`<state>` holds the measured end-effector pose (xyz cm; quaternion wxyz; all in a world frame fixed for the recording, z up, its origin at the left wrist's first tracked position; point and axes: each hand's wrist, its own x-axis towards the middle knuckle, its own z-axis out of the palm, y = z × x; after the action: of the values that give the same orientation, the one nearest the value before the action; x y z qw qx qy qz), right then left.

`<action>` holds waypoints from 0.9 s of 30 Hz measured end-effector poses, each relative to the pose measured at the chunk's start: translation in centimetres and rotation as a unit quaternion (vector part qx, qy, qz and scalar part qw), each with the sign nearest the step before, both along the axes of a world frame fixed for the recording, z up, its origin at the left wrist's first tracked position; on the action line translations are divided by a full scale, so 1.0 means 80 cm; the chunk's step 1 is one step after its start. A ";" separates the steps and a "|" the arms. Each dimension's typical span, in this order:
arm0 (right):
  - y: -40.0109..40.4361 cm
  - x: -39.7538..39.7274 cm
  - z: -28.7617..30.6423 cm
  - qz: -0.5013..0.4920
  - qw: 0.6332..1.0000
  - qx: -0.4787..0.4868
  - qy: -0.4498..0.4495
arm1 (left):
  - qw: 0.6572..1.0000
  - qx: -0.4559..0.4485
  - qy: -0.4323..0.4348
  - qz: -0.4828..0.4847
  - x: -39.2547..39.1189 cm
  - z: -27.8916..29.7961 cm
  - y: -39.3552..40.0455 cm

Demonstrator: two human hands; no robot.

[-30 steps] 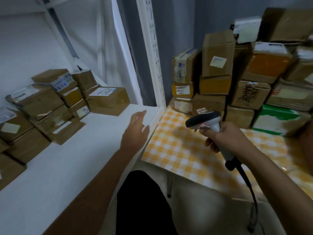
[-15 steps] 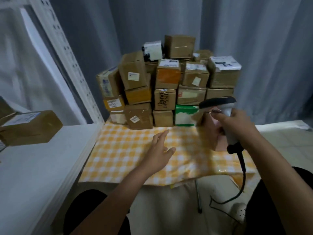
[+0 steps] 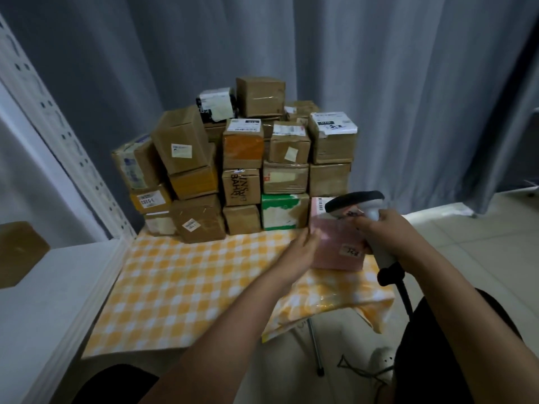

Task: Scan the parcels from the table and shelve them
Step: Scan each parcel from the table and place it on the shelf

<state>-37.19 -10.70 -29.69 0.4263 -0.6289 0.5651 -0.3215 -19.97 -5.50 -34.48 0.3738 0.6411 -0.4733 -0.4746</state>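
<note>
Our left hand reaches forward with fingers straight; our right hand grips with fingers curled.

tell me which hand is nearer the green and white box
Left. The left hand reaches at the pink parcel just below the green and white box; the right hand, gripping the scanner, is farther right.

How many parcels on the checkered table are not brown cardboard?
2: the green-and-white box in the stack's bottom row, and the pink parcel right of it, between both hands. Others may be hidden behind.
</note>
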 end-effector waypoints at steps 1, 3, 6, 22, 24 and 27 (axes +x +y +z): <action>0.002 -0.001 0.000 -0.001 1.000 -0.009 0.005 | 1.000 0.002 0.016 0.004 -0.002 0.000 -0.001; 0.006 -0.002 -0.001 -0.002 1.000 -0.018 0.008 | 0.999 -0.001 0.039 0.019 -0.001 -0.004 -0.002; 0.011 0.000 0.001 -0.003 1.000 -0.016 -0.011 | 0.994 0.003 0.101 0.040 0.006 -0.010 0.005; 0.059 0.068 0.003 0.108 0.984 0.048 -0.136 | 0.941 -0.046 0.239 0.234 0.150 -0.010 0.123; 0.062 0.081 0.003 0.130 0.981 0.046 -0.140 | 0.940 -0.070 0.210 0.260 0.183 -0.011 0.143; 0.072 0.104 0.001 0.159 0.977 0.052 -0.134 | 0.932 -0.096 0.181 0.300 0.226 -0.014 0.167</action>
<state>-28.86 -4.98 -29.63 0.5756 -0.6393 0.4115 -0.3011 -1.88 7.87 -35.58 0.6381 0.6169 -0.2269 -0.4008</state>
